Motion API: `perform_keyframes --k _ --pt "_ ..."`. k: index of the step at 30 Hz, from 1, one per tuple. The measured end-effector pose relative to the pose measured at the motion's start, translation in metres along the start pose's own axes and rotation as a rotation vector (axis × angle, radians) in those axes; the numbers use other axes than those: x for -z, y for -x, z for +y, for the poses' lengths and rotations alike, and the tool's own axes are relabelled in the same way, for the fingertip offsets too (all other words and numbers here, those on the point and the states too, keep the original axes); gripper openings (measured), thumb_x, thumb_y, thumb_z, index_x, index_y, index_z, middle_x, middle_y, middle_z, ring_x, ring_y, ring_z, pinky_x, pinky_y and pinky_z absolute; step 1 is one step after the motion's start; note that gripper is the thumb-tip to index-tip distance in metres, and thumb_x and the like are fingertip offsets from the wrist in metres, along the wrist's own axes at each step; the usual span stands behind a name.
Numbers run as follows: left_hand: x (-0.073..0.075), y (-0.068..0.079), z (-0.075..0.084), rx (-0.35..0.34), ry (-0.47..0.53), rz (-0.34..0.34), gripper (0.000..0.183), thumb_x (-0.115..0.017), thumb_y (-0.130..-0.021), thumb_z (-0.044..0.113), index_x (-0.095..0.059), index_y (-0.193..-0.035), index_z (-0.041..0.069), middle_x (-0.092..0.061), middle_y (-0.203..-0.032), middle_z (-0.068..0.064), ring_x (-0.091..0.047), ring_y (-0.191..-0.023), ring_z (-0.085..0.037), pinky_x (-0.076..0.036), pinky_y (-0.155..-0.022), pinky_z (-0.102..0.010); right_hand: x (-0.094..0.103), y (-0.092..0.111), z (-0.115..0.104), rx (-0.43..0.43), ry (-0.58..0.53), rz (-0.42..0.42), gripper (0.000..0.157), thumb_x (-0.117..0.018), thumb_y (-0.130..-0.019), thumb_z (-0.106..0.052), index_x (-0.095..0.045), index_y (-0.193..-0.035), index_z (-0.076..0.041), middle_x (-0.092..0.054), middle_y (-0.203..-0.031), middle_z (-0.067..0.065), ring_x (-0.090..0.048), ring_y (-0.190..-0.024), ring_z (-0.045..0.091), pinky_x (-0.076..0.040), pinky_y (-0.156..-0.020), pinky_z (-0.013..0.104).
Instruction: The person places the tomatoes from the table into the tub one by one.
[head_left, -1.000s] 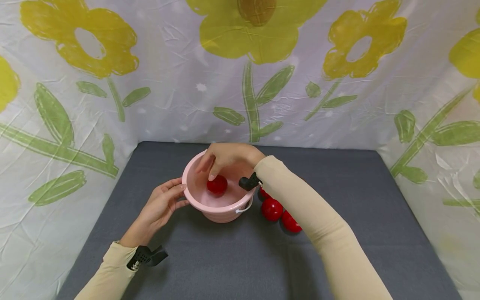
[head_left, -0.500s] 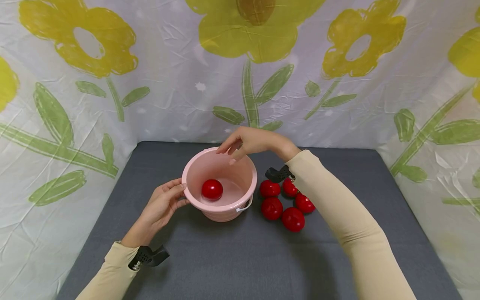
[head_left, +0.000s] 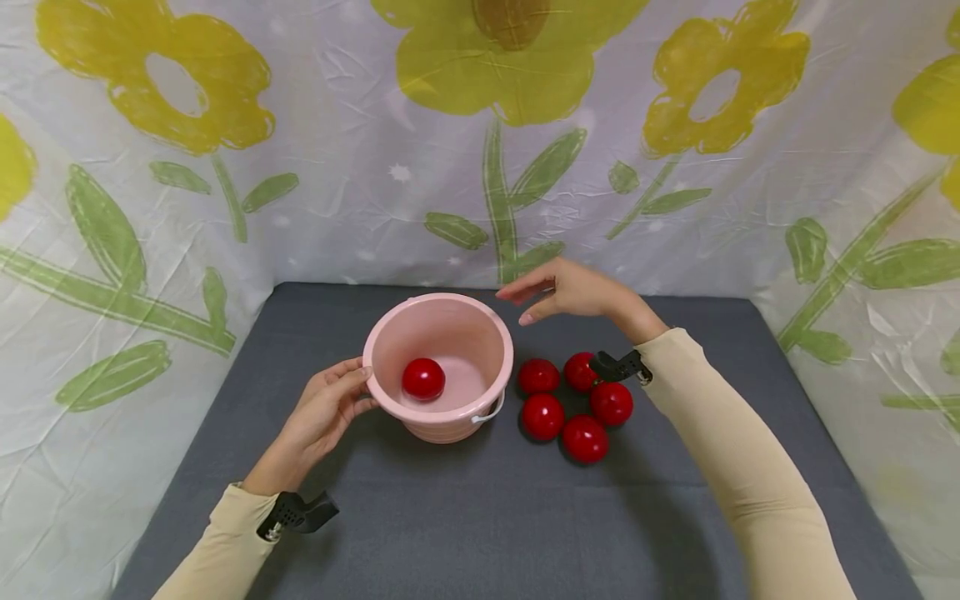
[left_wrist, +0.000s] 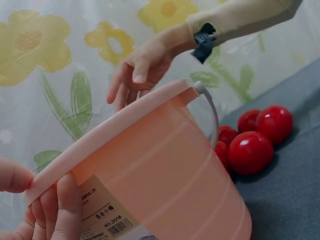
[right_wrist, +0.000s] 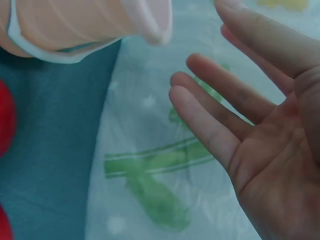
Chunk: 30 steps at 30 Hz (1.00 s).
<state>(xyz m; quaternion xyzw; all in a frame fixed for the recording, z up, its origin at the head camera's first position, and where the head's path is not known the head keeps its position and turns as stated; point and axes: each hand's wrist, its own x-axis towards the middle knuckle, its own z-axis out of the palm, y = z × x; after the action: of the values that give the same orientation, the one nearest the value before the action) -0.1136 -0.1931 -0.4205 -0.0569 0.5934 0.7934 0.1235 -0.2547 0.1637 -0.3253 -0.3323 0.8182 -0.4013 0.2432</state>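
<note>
A pink bucket (head_left: 465,350) stands left of the table's middle, with one glossy red ball (head_left: 423,379) on its floor. My left hand (head_left: 322,412) pinches the bucket's left rim; in the left wrist view its thumb is over the lip and its fingers (left_wrist: 67,205) under it, beside a paper label (left_wrist: 107,215). In the air to the right of the bucket hangs my right hand (head_left: 573,292), holding nothing, its fingers loosely spread in the right wrist view. Below it several more red balls (head_left: 542,417) lie in a cluster on the table.
A dark grey cloth (head_left: 450,517) covers the table. The bucket's white handle (head_left: 491,408) hangs down its right side. Behind and at both sides rises a white curtain (head_left: 360,167) with yellow flowers.
My right hand has come up out of the bucket and moved right, past its rim. The ball inside has shifted slightly left. My left hand keeps its grip on the rim.
</note>
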Motion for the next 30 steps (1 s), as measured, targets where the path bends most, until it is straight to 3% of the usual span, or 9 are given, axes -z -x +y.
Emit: perform_keyframes --k 6,13,20,30 --pt "0.000 0.000 -0.002 0.001 -0.017 -0.006 0.039 -0.055 -0.101 0.014 -0.041 -0.131 -0.006 -0.063 -0.105 0.001 -0.063 -0.084 -0.005 -0.059 -0.074 -0.018 -0.007 0.012 0.030 -0.011 -0.025 0.034 0.054 -0.080 -0.083 -0.017 -0.062 -0.133 -0.009 -0.064 -0.136 0.011 -0.062 -0.124 0.027 -0.058 -0.093 0.034" --pt "0.001 0.000 -0.001 -0.003 -0.036 -0.006 0.044 -0.056 -0.101 0.016 -0.039 -0.135 -0.006 -0.063 -0.108 0.001 -0.063 -0.086 -0.006 -0.059 -0.076 -0.018 -0.026 0.014 0.064 -0.076 -0.028 -0.020 0.055 -0.079 -0.083 -0.017 -0.061 -0.134 -0.008 -0.060 -0.139 0.014 -0.058 -0.128 0.036 -0.052 -0.103 0.044" --pt "0.001 -0.001 -0.001 -0.002 -0.018 -0.003 0.040 -0.055 -0.101 0.015 -0.040 -0.133 -0.005 -0.063 -0.106 0.001 -0.064 -0.085 -0.005 -0.059 -0.075 -0.018 -0.046 0.010 0.091 -0.107 0.016 -0.098 0.051 -0.079 -0.084 -0.017 -0.063 -0.131 -0.007 -0.064 -0.134 0.016 -0.061 -0.123 0.037 -0.052 -0.103 0.044" --pt "0.001 0.000 -0.002 -0.007 -0.026 -0.014 0.045 -0.055 -0.101 0.016 -0.038 -0.135 -0.008 -0.063 -0.107 0.001 -0.063 -0.087 -0.006 -0.059 -0.076 -0.018 -0.059 0.007 0.102 -0.142 0.069 -0.132 0.051 -0.082 -0.081 -0.020 -0.067 -0.128 -0.013 -0.070 -0.126 0.007 -0.064 -0.119 0.027 -0.053 -0.101 0.040"
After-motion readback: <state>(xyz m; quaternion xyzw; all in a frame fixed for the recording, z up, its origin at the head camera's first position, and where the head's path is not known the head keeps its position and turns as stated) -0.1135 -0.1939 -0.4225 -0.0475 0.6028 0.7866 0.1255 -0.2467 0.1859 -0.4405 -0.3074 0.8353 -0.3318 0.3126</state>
